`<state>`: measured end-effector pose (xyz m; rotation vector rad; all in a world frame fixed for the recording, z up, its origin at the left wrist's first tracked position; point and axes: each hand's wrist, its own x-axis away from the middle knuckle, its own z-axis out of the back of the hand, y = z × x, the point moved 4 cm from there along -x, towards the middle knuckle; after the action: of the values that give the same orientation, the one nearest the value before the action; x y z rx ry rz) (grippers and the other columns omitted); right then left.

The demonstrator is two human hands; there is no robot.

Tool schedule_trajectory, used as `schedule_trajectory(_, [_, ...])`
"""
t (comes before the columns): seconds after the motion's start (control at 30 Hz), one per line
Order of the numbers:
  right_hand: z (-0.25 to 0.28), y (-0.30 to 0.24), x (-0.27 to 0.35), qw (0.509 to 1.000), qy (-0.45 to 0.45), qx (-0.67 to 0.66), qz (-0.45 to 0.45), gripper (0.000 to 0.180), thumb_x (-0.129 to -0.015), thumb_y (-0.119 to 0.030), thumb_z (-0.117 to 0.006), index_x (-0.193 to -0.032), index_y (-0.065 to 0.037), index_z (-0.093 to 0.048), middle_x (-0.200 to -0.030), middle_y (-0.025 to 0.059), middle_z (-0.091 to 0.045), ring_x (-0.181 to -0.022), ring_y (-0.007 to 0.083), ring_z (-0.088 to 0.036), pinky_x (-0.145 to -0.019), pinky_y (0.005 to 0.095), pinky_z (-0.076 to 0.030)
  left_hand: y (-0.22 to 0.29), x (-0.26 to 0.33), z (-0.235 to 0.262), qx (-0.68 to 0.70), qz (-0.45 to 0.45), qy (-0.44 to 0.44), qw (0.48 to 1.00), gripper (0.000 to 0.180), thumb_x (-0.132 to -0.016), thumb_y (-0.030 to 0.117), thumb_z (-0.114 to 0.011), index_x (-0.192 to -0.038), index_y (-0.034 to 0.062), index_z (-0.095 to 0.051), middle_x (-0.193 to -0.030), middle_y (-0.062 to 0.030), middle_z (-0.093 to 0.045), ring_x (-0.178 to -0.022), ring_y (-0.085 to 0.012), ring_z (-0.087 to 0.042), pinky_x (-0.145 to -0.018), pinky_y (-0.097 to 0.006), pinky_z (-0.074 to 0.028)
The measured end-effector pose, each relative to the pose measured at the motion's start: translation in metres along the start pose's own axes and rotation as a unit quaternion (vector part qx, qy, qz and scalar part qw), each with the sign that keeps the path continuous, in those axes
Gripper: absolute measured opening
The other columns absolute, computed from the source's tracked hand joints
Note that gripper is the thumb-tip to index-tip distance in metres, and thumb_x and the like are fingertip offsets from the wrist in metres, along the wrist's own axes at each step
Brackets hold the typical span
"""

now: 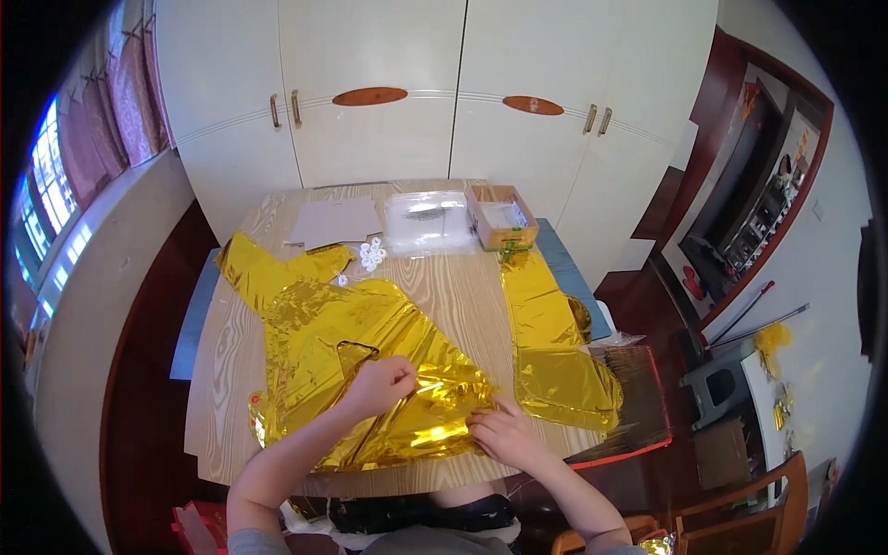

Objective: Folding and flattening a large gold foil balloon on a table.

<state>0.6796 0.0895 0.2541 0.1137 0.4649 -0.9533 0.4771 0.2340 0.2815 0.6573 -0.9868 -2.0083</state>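
A large, flat gold foil balloon (342, 319) lies wrinkled across the left and middle of the table. Over its middle, my left hand (379, 384) is closed with curled fingers; whatever they may pinch is too small to make out. My right hand (507, 435) grips the balloon's gathered right edge, thumb and fingers pressed at the foil. To the right, a second flat gold foil balloon (550, 333) hangs partly past the table edge.
Along the far side of the wooden table (227, 361) are a grey-white sheet (335, 222), clear plastic bags (427, 222), a small open box (502, 217) and several small white rolls (372, 254). A dark, red-edged box (634, 398) stands at right, near a wooden chair (749, 509).
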Motion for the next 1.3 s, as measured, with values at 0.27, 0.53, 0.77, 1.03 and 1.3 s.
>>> schedule_trajectory(0.27, [0.005, -0.001, 0.002, 1.0, -0.001, 0.023, -0.011, 0.016, -0.08, -0.018, -0.063, -0.096, -0.014, -0.061, -0.101, 0.0005, -0.065, -0.105, 0.0172, -0.061, -0.103, 0.0443, -0.04, -0.011, -0.005, 0.036, -0.055, 0.014, 0.088, 0.994, 0.015, -0.089, 0.016, -0.061, -0.094, 0.0027, -0.062, -0.075, -0.0149, -0.066, -0.065, -0.0272, -0.064, -0.061, -0.035, -0.049])
schedule_trajectory(0.53, [0.007, 0.0, 0.005, 1.0, -0.007, 0.024, -0.014, 0.018, -0.08, -0.015, -0.06, -0.098, -0.013, -0.062, -0.101, 0.0008, -0.066, -0.102, 0.0156, -0.062, -0.102, 0.0416, -0.04, -0.069, -0.022, 0.118, -0.211, 0.031, 0.238, 0.948, 0.015, -0.092, 0.021, -0.057, -0.095, 0.0067, -0.059, -0.076, -0.0205, -0.065, -0.073, -0.0409, -0.063, -0.064, -0.048, -0.049])
schedule_trajectory(0.77, [0.011, 0.003, -0.001, 1.0, 0.008, 0.011, -0.027, 0.019, -0.078, -0.014, -0.062, -0.097, -0.013, -0.064, -0.096, 0.0022, -0.067, -0.099, 0.0165, -0.062, -0.099, 0.04, -0.041, -0.165, -0.024, 0.183, -0.332, 0.147, 0.274, 0.89, 0.023, -0.093, 0.025, -0.055, -0.097, 0.0028, -0.057, -0.083, -0.023, -0.066, -0.077, -0.0432, -0.063, -0.068, -0.053, -0.049])
schedule_trajectory(1.03, [0.041, 0.005, -0.057, 0.995, 0.098, 0.019, -0.015, 0.021, -0.075, -0.01, -0.068, -0.095, -0.014, -0.064, -0.092, 0.0011, -0.066, -0.097, 0.0172, -0.062, -0.095, 0.0409, -0.042, -0.01, -0.011, 0.083, -0.217, -0.033, 0.156, 0.963, 0.042, -0.083, 0.039, -0.07, -0.102, 0.0021, -0.062, -0.1, -0.0165, -0.065, -0.098, -0.0351, -0.061, -0.086, -0.043, -0.048])
schedule_trajectory(1.3, [0.046, -0.005, -0.088, 0.985, 0.171, 0.011, -0.031, 0.023, -0.073, -0.015, -0.073, -0.094, -0.013, -0.062, -0.101, 0.0031, -0.062, -0.098, 0.023, -0.058, -0.089, 0.0421, -0.042, 0.045, 0.022, 0.002, -0.223, -0.124, -0.017, 0.967, 0.024, -0.085, 0.029, -0.065, -0.093, 0.0066, -0.065, -0.08, -0.0137, -0.067, -0.076, -0.0332, -0.065, -0.066, -0.041, -0.051])
